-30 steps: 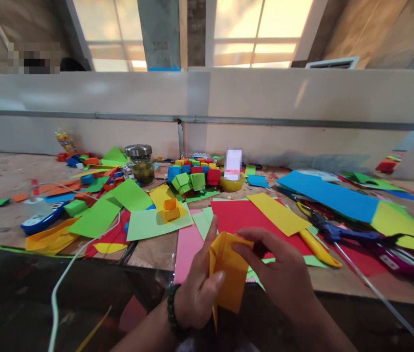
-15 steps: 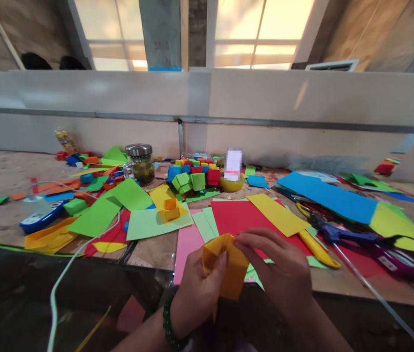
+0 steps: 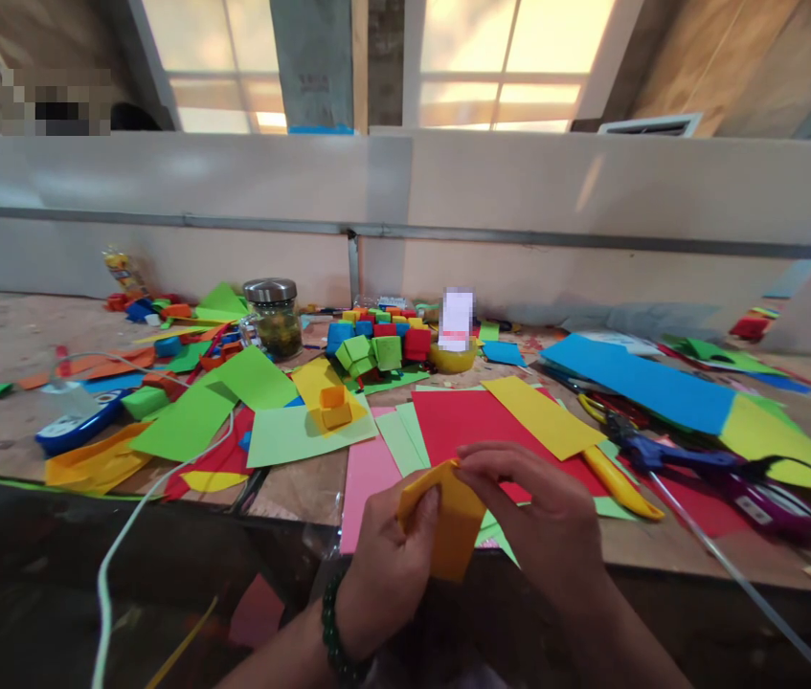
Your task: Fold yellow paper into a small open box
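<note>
Right at the front edge of the table (image 3: 297,496), a person holds a piece of orange paper (image 3: 457,536) in both bare hands, over the gap between the body and the tabletop. The left hand (image 3: 394,550), with a dark green bead bracelet (image 3: 334,627) at its wrist, has its thumb pressed on the paper's near face and the fingers curled behind it, so the sheet is clamped on that side. The right hand (image 3: 541,512) pinches the top corner between thumb and fingertips. The paper is folded over along its top and hangs down below both hands.

Just beyond the hands lies a red sheet (image 3: 469,421), with a yellow strip (image 3: 543,417) across its right part and a pink sheet (image 3: 366,488) to its left. A small orange paper box (image 3: 335,409) sits on the pale green and yellow paper left of that. Farther back, a cluster of coloured paper cubes (image 3: 380,343) stands between a lidded glass jar (image 3: 277,321) and a lit phone screen (image 3: 456,321), which is propped up by a yellow roll (image 3: 452,358). Over on the right are a yellow-handled cutter (image 3: 620,483), a blue and purple glue gun (image 3: 707,467) and a big blue sheet (image 3: 642,381).
</note>
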`<state>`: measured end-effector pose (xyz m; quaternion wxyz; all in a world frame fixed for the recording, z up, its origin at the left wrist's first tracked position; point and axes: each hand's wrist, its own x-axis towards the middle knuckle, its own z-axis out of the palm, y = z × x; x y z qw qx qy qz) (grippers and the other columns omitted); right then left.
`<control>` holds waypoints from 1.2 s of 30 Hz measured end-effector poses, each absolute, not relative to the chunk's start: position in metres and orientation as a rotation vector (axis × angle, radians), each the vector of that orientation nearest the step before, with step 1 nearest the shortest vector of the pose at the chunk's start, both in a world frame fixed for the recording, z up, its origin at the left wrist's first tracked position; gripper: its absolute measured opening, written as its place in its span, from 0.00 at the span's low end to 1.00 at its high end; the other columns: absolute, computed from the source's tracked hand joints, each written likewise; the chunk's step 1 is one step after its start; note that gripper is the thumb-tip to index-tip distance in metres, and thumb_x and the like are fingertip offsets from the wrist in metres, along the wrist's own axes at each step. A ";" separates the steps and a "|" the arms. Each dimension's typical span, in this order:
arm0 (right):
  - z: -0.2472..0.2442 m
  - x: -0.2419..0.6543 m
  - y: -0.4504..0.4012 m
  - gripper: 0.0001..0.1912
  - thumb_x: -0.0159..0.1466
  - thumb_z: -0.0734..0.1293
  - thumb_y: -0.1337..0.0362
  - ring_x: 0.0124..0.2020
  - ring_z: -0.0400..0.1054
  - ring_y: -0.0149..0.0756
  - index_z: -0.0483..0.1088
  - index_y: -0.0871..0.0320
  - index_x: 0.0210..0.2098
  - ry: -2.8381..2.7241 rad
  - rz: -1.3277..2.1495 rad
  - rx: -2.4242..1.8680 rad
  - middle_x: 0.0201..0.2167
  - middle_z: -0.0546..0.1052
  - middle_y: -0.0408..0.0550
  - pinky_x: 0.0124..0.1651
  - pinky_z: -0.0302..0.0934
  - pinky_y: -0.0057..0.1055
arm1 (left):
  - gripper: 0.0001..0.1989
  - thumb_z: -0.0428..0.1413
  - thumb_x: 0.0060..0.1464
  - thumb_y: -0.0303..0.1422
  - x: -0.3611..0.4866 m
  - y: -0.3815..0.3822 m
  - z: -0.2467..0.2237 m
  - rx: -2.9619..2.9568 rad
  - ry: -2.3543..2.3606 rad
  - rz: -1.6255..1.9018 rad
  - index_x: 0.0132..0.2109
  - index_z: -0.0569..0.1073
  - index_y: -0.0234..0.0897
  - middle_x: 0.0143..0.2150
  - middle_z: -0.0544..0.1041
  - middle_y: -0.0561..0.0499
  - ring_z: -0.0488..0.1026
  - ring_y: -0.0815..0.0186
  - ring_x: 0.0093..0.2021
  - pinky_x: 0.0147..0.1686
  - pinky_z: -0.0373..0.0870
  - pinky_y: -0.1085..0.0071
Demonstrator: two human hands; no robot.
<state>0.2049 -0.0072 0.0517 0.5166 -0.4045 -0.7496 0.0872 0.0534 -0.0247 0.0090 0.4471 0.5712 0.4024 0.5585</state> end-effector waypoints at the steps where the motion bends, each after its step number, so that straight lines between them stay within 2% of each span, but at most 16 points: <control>1: 0.052 0.205 -0.007 0.04 0.62 0.68 0.69 0.35 0.75 0.35 0.75 0.53 0.33 -1.796 0.222 -0.968 0.33 0.80 0.45 0.40 0.70 0.31 | 0.15 0.51 0.63 0.39 0.054 -0.025 0.009 1.413 0.992 1.382 0.47 0.77 0.36 0.36 0.80 0.48 0.74 0.66 0.33 0.34 0.71 0.75; 5: 0.054 0.203 -0.007 0.05 0.61 0.69 0.69 0.33 0.74 0.33 0.74 0.53 0.31 -1.787 0.258 -0.938 0.31 0.79 0.44 0.37 0.70 0.28 | 0.15 0.52 0.62 0.40 0.055 -0.026 0.012 1.343 0.958 1.376 0.46 0.78 0.36 0.35 0.80 0.49 0.74 0.67 0.33 0.33 0.71 0.76; 9: 0.053 0.201 -0.006 0.04 0.62 0.68 0.67 0.33 0.74 0.34 0.74 0.54 0.30 -1.779 0.304 -0.976 0.31 0.79 0.45 0.36 0.70 0.29 | 0.14 0.53 0.61 0.39 0.056 -0.026 0.012 1.331 0.973 1.382 0.40 0.79 0.36 0.32 0.80 0.50 0.73 0.68 0.31 0.31 0.71 0.78; 11: 0.052 0.201 -0.006 0.02 0.61 0.69 0.65 0.33 0.74 0.35 0.74 0.54 0.32 -1.728 0.353 -1.022 0.31 0.79 0.46 0.36 0.71 0.30 | 0.13 0.53 0.61 0.39 0.055 -0.026 0.012 1.347 0.975 1.393 0.39 0.79 0.35 0.31 0.80 0.50 0.73 0.68 0.31 0.31 0.71 0.78; 15: 0.053 0.203 -0.005 0.16 0.57 0.72 0.59 0.33 0.75 0.36 0.73 0.56 0.44 -1.596 0.612 -1.110 0.32 0.80 0.48 0.33 0.71 0.29 | 0.13 0.53 0.61 0.38 0.055 -0.026 0.012 1.324 0.944 1.429 0.44 0.79 0.37 0.37 0.81 0.49 0.76 0.66 0.35 0.35 0.72 0.76; 20: 0.054 0.209 -0.002 0.13 0.54 0.74 0.55 0.26 0.70 0.32 0.76 0.59 0.30 -1.493 1.027 -1.081 0.26 0.78 0.46 0.28 0.66 0.26 | 0.12 0.54 0.60 0.38 0.054 -0.030 0.007 1.294 0.993 1.435 0.43 0.79 0.38 0.37 0.81 0.50 0.77 0.65 0.35 0.35 0.73 0.76; 23: 0.054 0.211 0.000 0.14 0.50 0.76 0.54 0.23 0.66 0.30 0.75 0.59 0.24 -1.376 1.128 -1.030 0.21 0.75 0.43 0.25 0.63 0.25 | 0.13 0.55 0.60 0.40 0.053 -0.031 0.003 1.258 1.020 1.415 0.44 0.78 0.38 0.37 0.81 0.50 0.77 0.64 0.36 0.34 0.73 0.75; 29: 0.053 0.216 0.001 0.15 0.48 0.77 0.55 0.26 0.68 0.31 0.77 0.58 0.29 -1.361 1.189 -1.028 0.25 0.76 0.45 0.28 0.65 0.25 | 0.15 0.57 0.57 0.43 0.055 -0.029 0.004 1.184 1.012 1.453 0.42 0.78 0.36 0.34 0.81 0.48 0.77 0.64 0.31 0.29 0.74 0.75; 36: 0.052 0.214 0.001 0.13 0.48 0.77 0.57 0.23 0.65 0.29 0.75 0.59 0.22 -1.275 1.208 -0.979 0.20 0.73 0.42 0.26 0.63 0.25 | 0.14 0.57 0.57 0.42 0.055 -0.030 -0.002 1.198 1.086 1.492 0.43 0.78 0.36 0.37 0.81 0.47 0.78 0.63 0.35 0.34 0.76 0.74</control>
